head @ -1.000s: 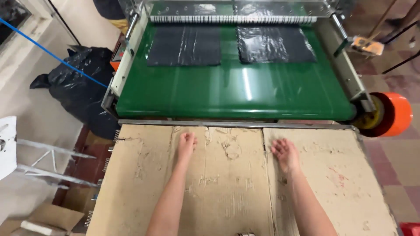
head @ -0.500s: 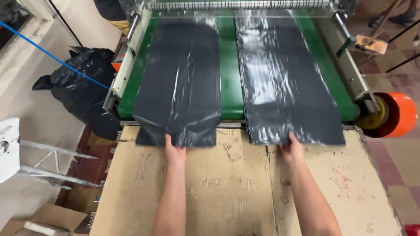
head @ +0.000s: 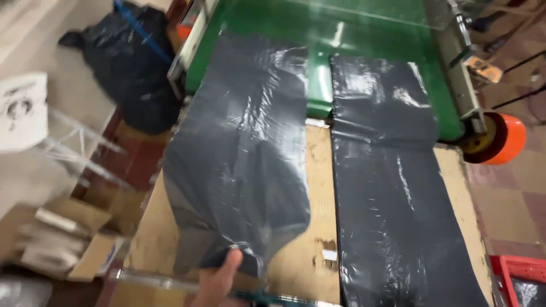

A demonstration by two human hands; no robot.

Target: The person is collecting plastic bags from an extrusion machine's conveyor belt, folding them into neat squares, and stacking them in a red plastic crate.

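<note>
1. Black plastic: left sheet of bag film (head: 239, 165), glossy and creased, running from the green conveyor belt (head: 267, 23) down across the cardboard-covered table (head: 318, 170). Its near end is bunched and lifted slightly at the table's front edge.
2. Left hand (head: 219, 278), low in the view at the near edge of the table; thumb and fingers pinch the gathered near end of the left sheet. Only part of the hand shows.
3. Right hand: out of view, so its state cannot be told.
4. Black plastic: right sheet of bag film (head: 398, 210), lying flat beside the left sheet, a strip of bare cardboard between them. It also runs from the belt onto the table and reaches the lower edge of the view.
5. Cardboard surface: brown, scuffed, with a torn patch (head: 327, 250) near the front between the two sheets.
6. Conveyor machine: green belt, metal side rail (head: 463, 85) on the right, orange wheel (head: 500, 139) at its right front corner.
7. Black filled bag (head: 128, 62) on the floor left of the machine, a blue line (head: 142, 34) crossing it.
8. Cardboard boxes (head: 62, 233) on the floor at lower left; a white object (head: 23, 111) above them, blurred.
9. Red crate (head: 520, 278) at the lower right corner.
</note>
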